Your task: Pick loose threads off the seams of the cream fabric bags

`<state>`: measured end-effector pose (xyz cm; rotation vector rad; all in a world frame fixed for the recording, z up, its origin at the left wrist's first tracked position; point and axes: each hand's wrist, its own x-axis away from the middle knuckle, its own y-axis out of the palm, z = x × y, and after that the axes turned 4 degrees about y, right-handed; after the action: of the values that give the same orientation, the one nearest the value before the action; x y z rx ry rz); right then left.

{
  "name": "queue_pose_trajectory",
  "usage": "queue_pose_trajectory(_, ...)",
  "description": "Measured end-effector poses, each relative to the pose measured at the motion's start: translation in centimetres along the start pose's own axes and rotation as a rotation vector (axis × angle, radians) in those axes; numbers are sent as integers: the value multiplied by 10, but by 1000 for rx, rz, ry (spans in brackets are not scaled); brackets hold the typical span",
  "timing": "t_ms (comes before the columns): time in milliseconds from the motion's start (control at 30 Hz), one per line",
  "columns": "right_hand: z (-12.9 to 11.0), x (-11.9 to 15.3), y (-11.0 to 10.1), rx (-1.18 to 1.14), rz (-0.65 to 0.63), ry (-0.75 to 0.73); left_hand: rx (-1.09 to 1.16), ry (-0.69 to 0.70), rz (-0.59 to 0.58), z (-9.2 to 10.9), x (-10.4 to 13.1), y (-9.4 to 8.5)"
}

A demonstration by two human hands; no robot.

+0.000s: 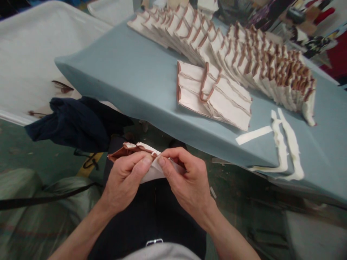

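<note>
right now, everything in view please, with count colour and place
held piece: 1, white and brown, between both hands
loose pieces: at least 2, white with brown edges, overlapping mid-table
row pieces: many, white with brown edges, table's far side
strips: at least 3, off-white, table's near right
table: 1, blue-grey, ahead
bins: 2, white, left
cloth: 1, dark blue, below table's left end
bags: count unclear, pale green, lower left
background items: uncounted, mixed colours, blurred, upper right
trousers: 1 pair, dark, below hands
left hand: 1, bare, pinching held piece
right hand: 1, bare, pinching held piece
</note>
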<state>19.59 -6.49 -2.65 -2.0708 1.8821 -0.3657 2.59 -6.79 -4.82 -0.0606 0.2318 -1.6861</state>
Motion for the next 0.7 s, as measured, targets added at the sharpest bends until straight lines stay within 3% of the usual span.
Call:
queue_pose_trajectory(167,4,0,3,56,33,-55,-18,-28,12,0,-1,-1)
queue_pose_trajectory(467,0,-1,2,45,-22,-49,-24,-75,54,-9,6,-1)
queue_pose_trajectory(700,0,1,7,38,9,-80,83,-89,118,-18,14,4)
